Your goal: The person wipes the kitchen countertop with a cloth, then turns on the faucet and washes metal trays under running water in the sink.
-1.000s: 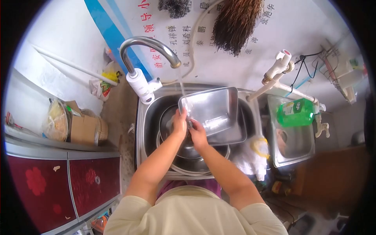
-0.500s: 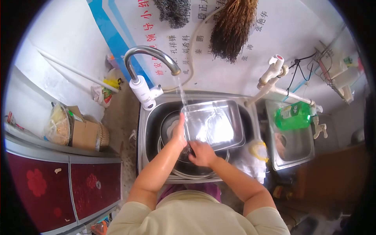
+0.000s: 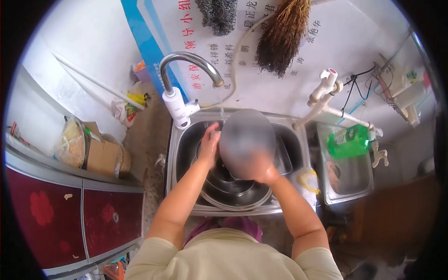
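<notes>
My left hand [image 3: 209,143] is at the left side of the sink, its fingers bent in beside a grey blurred oval. What it grips, if anything, I cannot make out. My right hand [image 3: 267,172] reaches in from the lower right; the blur covers its fingers. A metal tray [image 3: 283,156] shows only its right corner past the blur. Below my hands, metal bowls or pans [image 3: 235,198] sit in the sink [image 3: 175,154]. Water [image 3: 221,108] runs from the curved tap [image 3: 198,59] down behind the top of the blur.
A second sink [image 3: 357,184] at the right carries a green bottle [image 3: 349,141]. White pipework with a valve [image 3: 326,84] stands between the sinks. A whisk broom [image 3: 284,42] and a wire scrubber [image 3: 217,16] hang on the wall. A cardboard box [image 3: 102,158] is at the left.
My left hand has shifted slightly left, off the middle of the sink. My right hand has moved right and up. A blurred oval now covers most of the tray; more of the bowls shows below.
</notes>
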